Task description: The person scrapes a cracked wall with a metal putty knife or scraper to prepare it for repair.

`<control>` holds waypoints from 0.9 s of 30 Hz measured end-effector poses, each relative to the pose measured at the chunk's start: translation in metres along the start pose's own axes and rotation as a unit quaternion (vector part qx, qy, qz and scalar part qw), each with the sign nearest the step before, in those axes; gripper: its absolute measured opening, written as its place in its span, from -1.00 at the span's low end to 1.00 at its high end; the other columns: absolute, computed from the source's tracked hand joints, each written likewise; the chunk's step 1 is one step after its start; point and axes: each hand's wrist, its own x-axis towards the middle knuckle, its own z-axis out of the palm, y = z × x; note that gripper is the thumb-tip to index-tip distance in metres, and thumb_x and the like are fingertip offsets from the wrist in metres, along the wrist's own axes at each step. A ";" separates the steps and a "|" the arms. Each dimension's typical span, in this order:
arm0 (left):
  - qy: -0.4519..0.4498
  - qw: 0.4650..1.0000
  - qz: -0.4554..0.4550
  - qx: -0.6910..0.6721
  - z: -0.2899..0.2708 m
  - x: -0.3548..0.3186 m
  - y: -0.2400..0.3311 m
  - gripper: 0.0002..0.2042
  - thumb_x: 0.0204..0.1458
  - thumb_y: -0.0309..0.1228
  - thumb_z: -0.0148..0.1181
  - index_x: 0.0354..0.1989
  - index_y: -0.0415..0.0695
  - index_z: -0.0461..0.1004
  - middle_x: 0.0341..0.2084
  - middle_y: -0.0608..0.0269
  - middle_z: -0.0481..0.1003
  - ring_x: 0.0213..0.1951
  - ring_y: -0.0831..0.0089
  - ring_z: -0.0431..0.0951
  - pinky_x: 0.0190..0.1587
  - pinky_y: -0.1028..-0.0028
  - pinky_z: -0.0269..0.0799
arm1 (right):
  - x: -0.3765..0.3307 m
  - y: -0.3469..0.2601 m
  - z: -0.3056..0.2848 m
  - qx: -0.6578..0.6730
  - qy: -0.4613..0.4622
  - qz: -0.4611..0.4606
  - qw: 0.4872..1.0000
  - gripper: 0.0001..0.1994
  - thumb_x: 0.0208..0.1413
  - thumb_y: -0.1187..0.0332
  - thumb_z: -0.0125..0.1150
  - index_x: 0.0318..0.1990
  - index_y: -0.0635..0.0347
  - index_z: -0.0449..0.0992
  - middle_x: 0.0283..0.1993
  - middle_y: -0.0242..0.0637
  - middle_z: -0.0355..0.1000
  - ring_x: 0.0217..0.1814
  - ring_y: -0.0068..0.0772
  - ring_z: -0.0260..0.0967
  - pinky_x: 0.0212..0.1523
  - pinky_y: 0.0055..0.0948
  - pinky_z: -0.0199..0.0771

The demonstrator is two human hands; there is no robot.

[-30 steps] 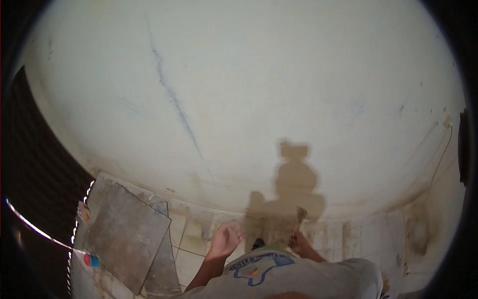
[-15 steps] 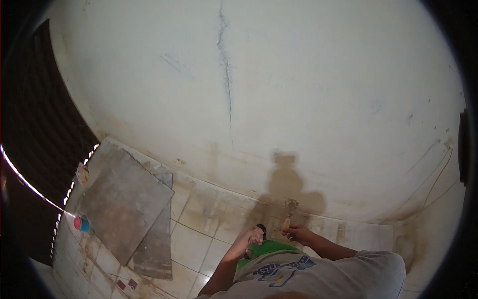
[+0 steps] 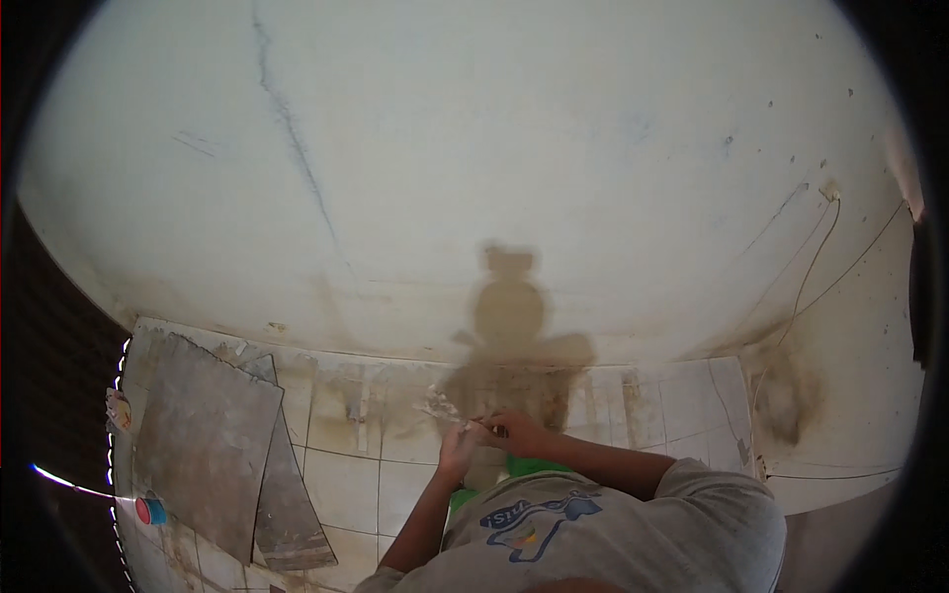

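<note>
My two hands meet in front of my body, near the foot of the wall. A putty knife (image 3: 435, 403), its blade mottled and whitish, sticks out to the left above them. My right hand (image 3: 514, 432) is closed around its handle end, which the fingers mostly cover. Beside the base of the blade, my left hand (image 3: 458, 447) is closed, its fingers close against the right hand's. What the left fingers hold is hidden. Ahead rises the pale wall (image 3: 474, 128), with a long crack (image 3: 287, 124) running down its left part.
Worn grey boards (image 3: 203, 435) lie on the tiled floor (image 3: 341, 484) at the left. Beyond them are a red and blue round container (image 3: 150, 511) and a dark corrugated shutter (image 3: 54, 395). A loose cable (image 3: 816, 262) hangs at the right wall corner.
My view has swung right, so the crack and boards sit farther left. My hands, apart before, have come together. The putty knife has tipped from upright to pointing left.
</note>
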 end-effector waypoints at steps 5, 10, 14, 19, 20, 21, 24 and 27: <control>-0.017 0.999 0.000 -0.035 0.055 0.045 -0.011 -0.77 0.24 -0.34 -0.04 -0.06 -0.23 0.34 -0.29 0.27 0.46 -0.25 0.55 0.43 -0.15 0.49 0.35 | -0.032 0.024 -0.043 -0.033 0.105 -0.130 0.985 -0.64 0.11 0.15 0.20 0.01 0.11 0.48 -0.08 -0.05 0.33 -0.12 -0.23 0.32 -0.12 -0.32 0.39; -0.039 0.983 0.051 0.174 0.084 0.113 -0.068 -0.75 0.24 -0.29 -0.05 -0.06 -0.19 0.35 -0.37 0.20 0.48 -0.38 0.48 0.45 -0.26 0.44 0.39 | -0.085 0.110 -0.092 0.084 0.020 0.110 0.990 -0.61 0.14 0.12 0.14 0.01 0.19 0.45 0.03 0.08 0.27 0.04 -0.08 0.27 -0.01 -0.27 0.35; -0.085 0.924 -0.063 0.368 0.096 0.220 -0.055 -0.67 0.21 -0.26 -0.03 0.05 -0.19 0.32 -0.43 0.16 0.50 -0.32 0.41 0.49 -0.20 0.35 0.42 | -0.116 0.169 -0.127 0.126 0.077 0.199 0.969 -0.59 0.16 0.10 0.11 -0.03 0.29 0.46 0.05 0.13 0.30 0.09 -0.04 0.28 0.01 -0.23 0.35; 0.066 0.950 0.216 0.215 0.166 0.347 0.180 -0.76 0.25 -0.27 -0.03 -0.18 -0.22 0.37 -0.52 0.34 0.42 -0.44 0.61 0.40 -0.39 0.50 0.38 | -0.132 0.224 -0.164 0.154 0.095 0.200 0.963 -0.63 0.16 0.12 0.14 -0.08 0.27 0.49 -0.05 0.06 0.40 -0.04 -0.15 0.37 -0.11 -0.27 0.42; 0.095 0.936 0.261 0.217 0.186 0.345 0.239 -0.78 0.25 -0.27 -0.04 -0.18 -0.18 0.39 -0.53 0.39 0.41 -0.46 0.66 0.38 -0.42 0.54 0.35 | -0.128 0.239 -0.168 0.179 0.112 0.194 0.958 -0.65 0.15 0.13 0.15 -0.09 0.25 0.50 -0.10 0.02 0.43 -0.10 -0.19 0.41 -0.16 -0.31 0.44; 0.099 0.916 0.310 0.234 0.193 0.347 0.285 -0.78 0.26 -0.27 -0.05 -0.18 -0.16 0.41 -0.54 0.40 0.40 -0.48 0.67 0.37 -0.46 0.56 0.32 | -0.128 0.257 -0.169 0.128 0.109 0.182 0.969 -0.67 0.13 0.16 0.19 -0.13 0.25 0.51 -0.17 -0.08 0.47 -0.21 -0.26 0.44 -0.21 -0.36 0.45; 0.073 0.868 0.461 0.168 0.230 0.314 0.386 -0.66 0.29 -0.15 -0.14 -0.06 -0.17 0.42 -0.60 0.41 0.34 -0.61 0.74 0.23 -0.63 0.67 0.05 | -0.111 0.263 -0.184 0.174 0.112 0.236 0.950 -0.68 0.11 0.20 0.20 -0.11 0.25 0.51 -0.19 -0.12 0.48 -0.23 -0.29 0.44 -0.19 -0.37 0.46; 0.064 0.855 0.479 0.188 0.243 0.312 0.400 -0.59 0.29 -0.15 -0.15 -0.20 -0.28 0.51 -0.70 0.37 0.32 -0.67 0.71 0.20 -0.67 0.65 0.01 | -0.098 0.274 -0.196 0.211 0.129 0.252 0.936 -0.67 0.07 0.24 0.23 -0.07 0.24 0.50 -0.17 -0.15 0.47 -0.22 -0.32 0.44 -0.19 -0.37 0.47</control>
